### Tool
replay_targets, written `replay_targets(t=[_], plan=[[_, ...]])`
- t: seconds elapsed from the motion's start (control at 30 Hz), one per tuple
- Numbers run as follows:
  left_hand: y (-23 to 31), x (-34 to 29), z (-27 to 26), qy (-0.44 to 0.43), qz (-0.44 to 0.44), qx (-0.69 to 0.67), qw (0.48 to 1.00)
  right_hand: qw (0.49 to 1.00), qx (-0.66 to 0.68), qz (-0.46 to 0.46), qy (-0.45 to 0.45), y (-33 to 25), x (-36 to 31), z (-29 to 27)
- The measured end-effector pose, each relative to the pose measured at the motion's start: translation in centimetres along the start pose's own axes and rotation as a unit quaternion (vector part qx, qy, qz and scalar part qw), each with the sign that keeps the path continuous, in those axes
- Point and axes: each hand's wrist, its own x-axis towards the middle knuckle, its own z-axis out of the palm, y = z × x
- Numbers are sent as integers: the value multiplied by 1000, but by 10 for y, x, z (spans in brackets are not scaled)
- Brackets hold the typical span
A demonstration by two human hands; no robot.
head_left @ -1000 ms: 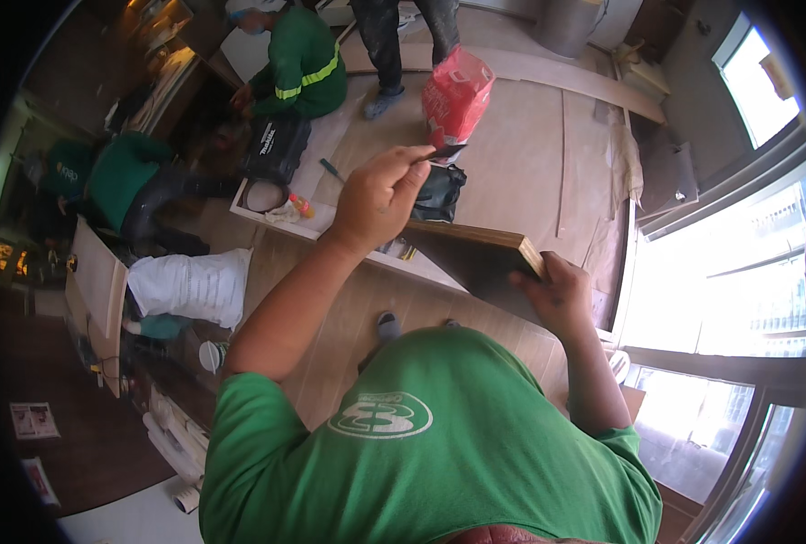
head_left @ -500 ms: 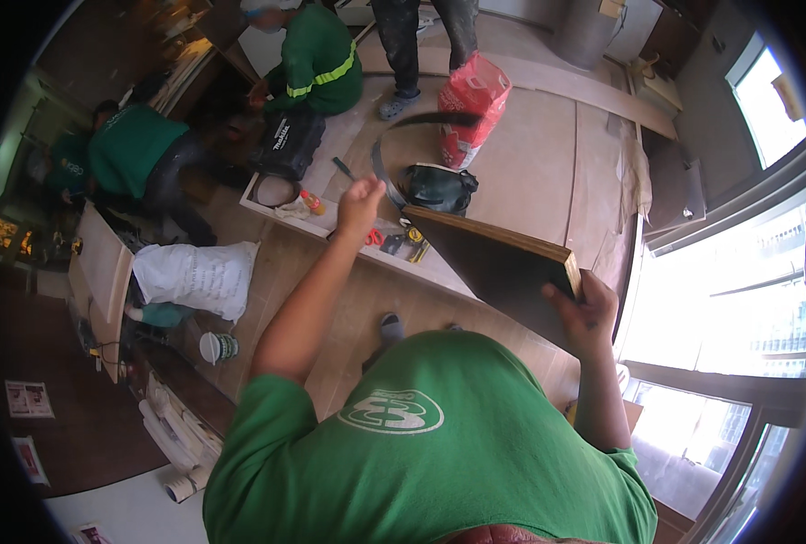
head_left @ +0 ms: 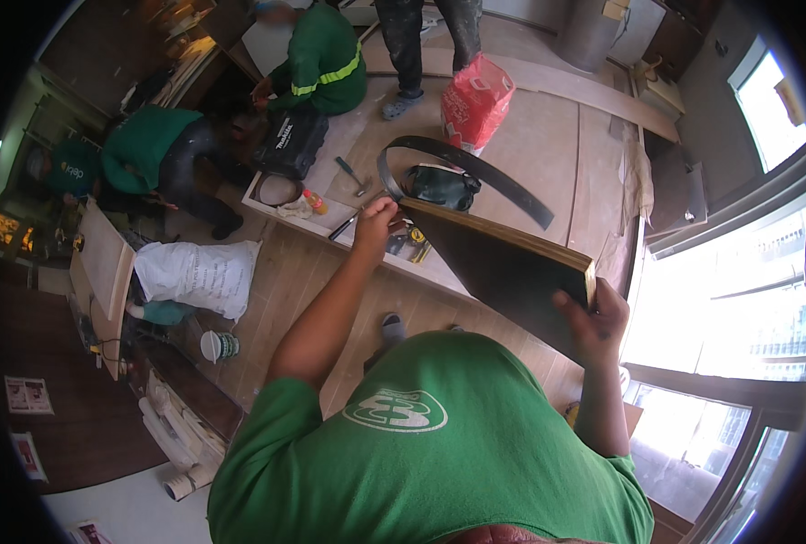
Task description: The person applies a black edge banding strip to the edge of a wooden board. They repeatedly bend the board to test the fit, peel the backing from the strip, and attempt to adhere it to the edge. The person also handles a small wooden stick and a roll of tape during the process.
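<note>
A dark board [head_left: 498, 276] with a layered, light-brown edge is held up at a slant in front of me. My right hand [head_left: 595, 322] is closed around its right end, thumb on the dark face. At the board's far left corner, my left hand [head_left: 377, 227] is closed on a dark flexible strip [head_left: 475, 161]. The strip curls up from the fingers and arches to the right behind the board. Just left of that hand is a thin black pen-like tool [head_left: 342, 226], and a hammer [head_left: 353, 176] lies farther back.
On the low platform [head_left: 548, 136] are a red bag [head_left: 478, 104], a dark green bundle [head_left: 442, 187], a black tool case [head_left: 291, 142] and a bottle [head_left: 314, 201]. A white sack [head_left: 199, 276] and a bucket [head_left: 219, 346] stand left. Co-workers in green [head_left: 330, 59] are at the back left.
My left hand has come down and right to the board's corner with the strip, whose free end has swung out to the right. The board has shifted slightly right in my right hand.
</note>
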Motion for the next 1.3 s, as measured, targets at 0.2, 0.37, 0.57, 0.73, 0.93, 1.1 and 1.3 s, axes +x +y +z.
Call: replay_targets(t=[0.2, 0.37, 0.57, 0.73, 0.93, 1.1, 1.3], plan=[[32, -24, 23, -44, 31, -33, 998, 999, 36, -11, 23, 8, -2, -9], [67, -41, 42, -64, 135, -6, 989, 980, 195, 20, 45, 11, -1, -28], [99, -53, 59, -66, 215, 35, 974, 979, 200, 8, 35, 24, -8, -48], [113, -58, 69, -65, 231, 27, 970, 974, 218, 4, 54, 28, -12, -48], [130, -61, 76, -74, 228, 55, 969, 975, 213, -13, 58, 33, -12, -56], [149, -61, 84, -97, 229, 74, 966, 955, 261, -33, 138, 33, -5, -59], [175, -47, 92, -163, 247, 6, 955, 937, 306, -120, 121, 50, 4, -88]])
